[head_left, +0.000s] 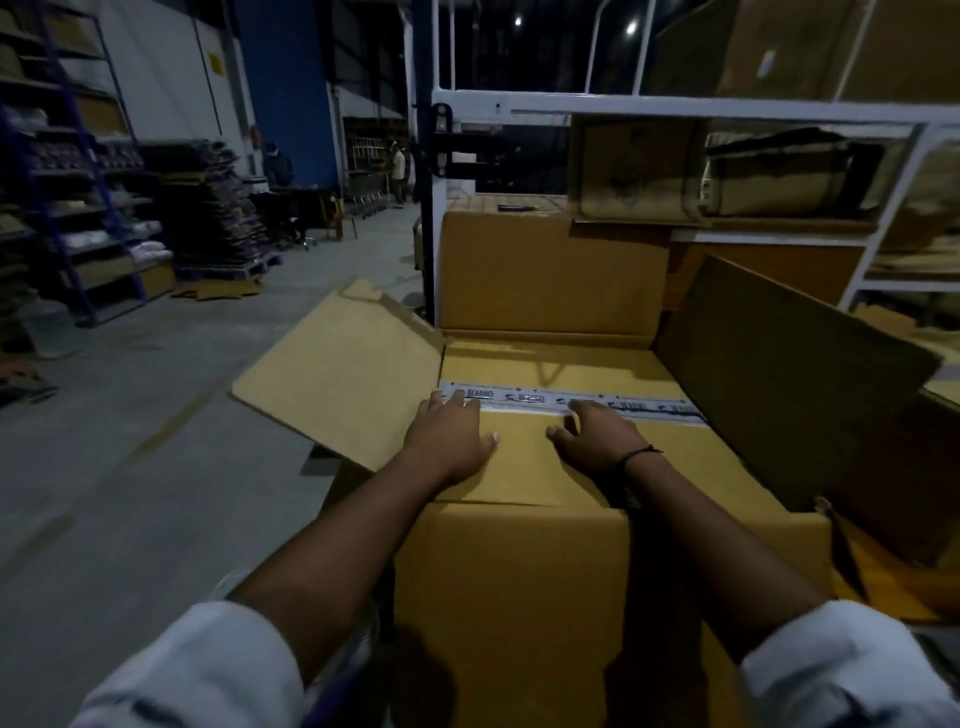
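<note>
While the head view looks down along both forearms, the open carton (519, 597) stands directly ahead of the person, close against the body. Its left flap (343, 374) is splayed outward and its right flap (789, 374) is raised.

- Inside, a closed top panel is sealed by a printed tape strip (524, 399). The strip's long axis runs left to right, crosswise to the arms and just beyond the fingertips.
- Left hand (452, 441): lies flat on the panel with the fingers straight, their tips touching the tape near its left end. It grips nothing.
- Right hand (597, 436): palm down with the fingers loosely bent, their tips on the tape's near edge toward the middle. It holds nothing. Whether a nail has caught the edge cannot be told. A dark wristband (639, 454) sits on this wrist.
- Judgement: both hands are about equally near the strip. The left is closer to a tape end, so any peel or smoothing stroke would likely run sideways along the strip, not toward the body.
- Beyond the carton are a second box (550, 270) and a white rack (675, 106).
</note>
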